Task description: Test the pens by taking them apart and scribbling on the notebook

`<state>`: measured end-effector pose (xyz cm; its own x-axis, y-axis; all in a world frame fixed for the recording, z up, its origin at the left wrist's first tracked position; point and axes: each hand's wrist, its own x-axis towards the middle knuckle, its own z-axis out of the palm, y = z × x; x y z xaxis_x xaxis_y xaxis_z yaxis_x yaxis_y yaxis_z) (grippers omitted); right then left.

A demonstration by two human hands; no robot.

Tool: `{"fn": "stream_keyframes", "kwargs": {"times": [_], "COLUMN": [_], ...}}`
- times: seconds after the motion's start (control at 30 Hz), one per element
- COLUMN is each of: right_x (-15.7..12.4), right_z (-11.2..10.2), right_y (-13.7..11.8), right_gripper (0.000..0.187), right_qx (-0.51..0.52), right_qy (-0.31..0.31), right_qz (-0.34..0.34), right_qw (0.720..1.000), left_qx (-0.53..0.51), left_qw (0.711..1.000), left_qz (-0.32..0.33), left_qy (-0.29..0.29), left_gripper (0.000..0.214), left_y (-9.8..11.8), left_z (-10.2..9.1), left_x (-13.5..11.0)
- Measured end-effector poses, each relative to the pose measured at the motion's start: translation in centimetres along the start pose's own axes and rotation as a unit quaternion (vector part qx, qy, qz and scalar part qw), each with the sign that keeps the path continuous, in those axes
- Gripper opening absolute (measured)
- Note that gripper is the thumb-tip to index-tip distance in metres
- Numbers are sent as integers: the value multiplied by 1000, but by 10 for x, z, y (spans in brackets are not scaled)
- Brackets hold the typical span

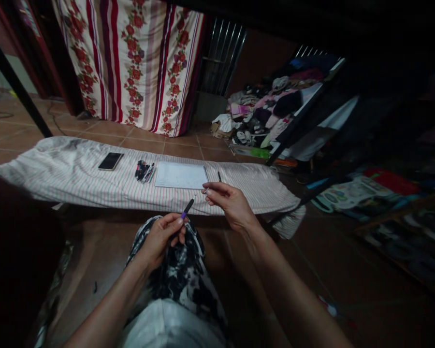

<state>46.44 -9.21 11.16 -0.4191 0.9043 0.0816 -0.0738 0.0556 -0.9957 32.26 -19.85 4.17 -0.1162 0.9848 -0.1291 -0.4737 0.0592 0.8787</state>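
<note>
My left hand (169,228) is closed around a pen (187,208) with a purple band and a dark upper part, its thin end slanting up to the right. Above and to the right, my right hand (224,197) is held in a pinch; something small and pale shows at its fingertips, too small to name. The two hands are apart, above my lap. Just beyond my right fingertips lies a spiral notebook (181,175) with a pale page. A short dark pen or cap (219,177) rests on the cloth to the notebook's right.
A striped cloth (79,181) covers the low bench in front of me. On it are a phone (110,161) and a cluster of several pens (144,171). Behind stand a floral curtain (130,63) and a heap of clothes (271,106). A dark pole (18,82) rises at left.
</note>
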Motion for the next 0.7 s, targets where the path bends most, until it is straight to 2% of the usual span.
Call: {"fn": "stream_keyframes", "kwargs": {"times": [0.27,0.7], "right_x": [-27,-32], "right_z": [1,7], "right_y": [-14,-3], "right_gripper": [24,23], "right_qx": [21,70], "right_qy": [-3,-26], "right_qz": [-12,32], "right_qw": [1000,997], "left_qx": [26,55], "left_qw": [1000,998], "left_qz": [14,12], "left_qy": [2,9], "left_gripper": [25,24], "left_y": [7,5], "left_z": [20,17], "left_x": [-30,-34]}}
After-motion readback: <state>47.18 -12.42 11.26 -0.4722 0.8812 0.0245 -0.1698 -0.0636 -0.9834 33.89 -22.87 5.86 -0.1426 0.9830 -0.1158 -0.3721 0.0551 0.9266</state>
